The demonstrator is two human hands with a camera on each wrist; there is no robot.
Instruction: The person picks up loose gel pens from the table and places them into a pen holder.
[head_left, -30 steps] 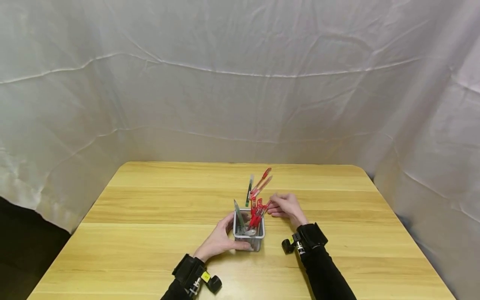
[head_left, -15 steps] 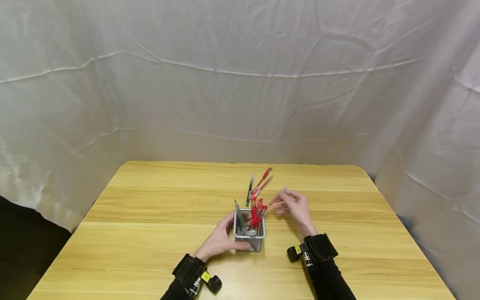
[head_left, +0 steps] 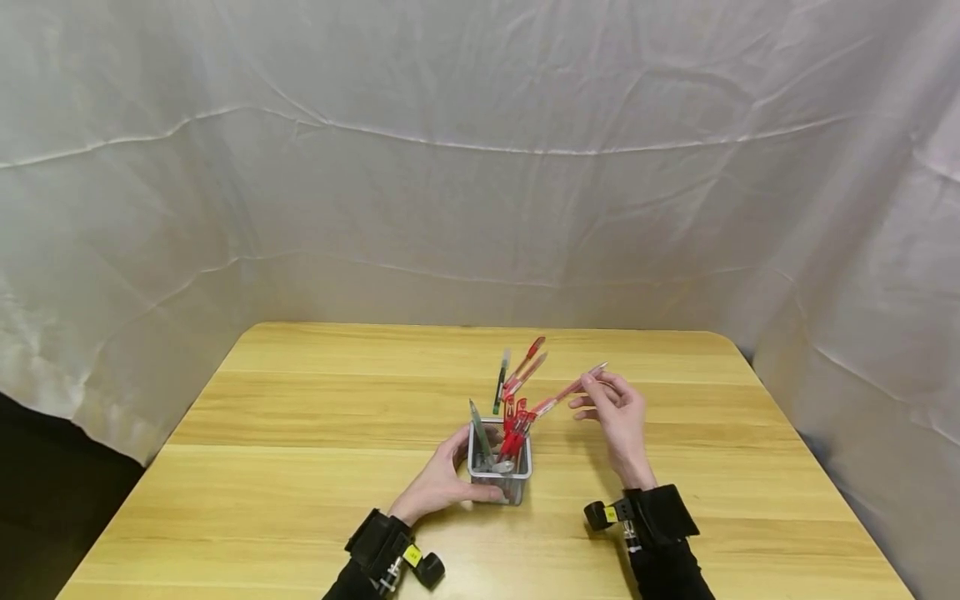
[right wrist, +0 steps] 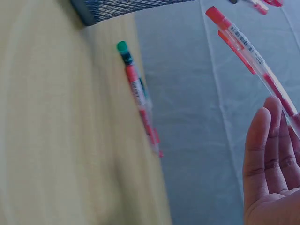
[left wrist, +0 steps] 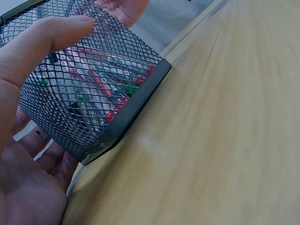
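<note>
My left hand (head_left: pixel 435 492) holds the square metal mesh pen holder (head_left: pixel 513 490), thumb across the near side and fingers round the left. In the holder stand a grey-green pen (head_left: pixel 481 432) and several red pens (head_left: pixel 513 442); their lower ends show through the mesh wall (left wrist: pixel 105 84). To the right, my right hand (head_left: pixel 624 417) pinches a clear-barrelled red pen (head_left: pixel 573 388) near its upper right end. Its red capped end points down-left towards the holder. In the right wrist view that pen (right wrist: pixel 248 54) is tilted in the air, its capped end free.
Behind the holder lie a green-ended pen (head_left: pixel 501 382) and red pens (head_left: pixel 529 368), close together on the wooden table (head_left: pixel 300 467). A pale grey cloth (head_left: pixel 480 208) hangs beyond the table's far edge.
My right hand has moved right and away from me, lifting the red pen out beside the holder. The left hand and the holder have stayed in place.
</note>
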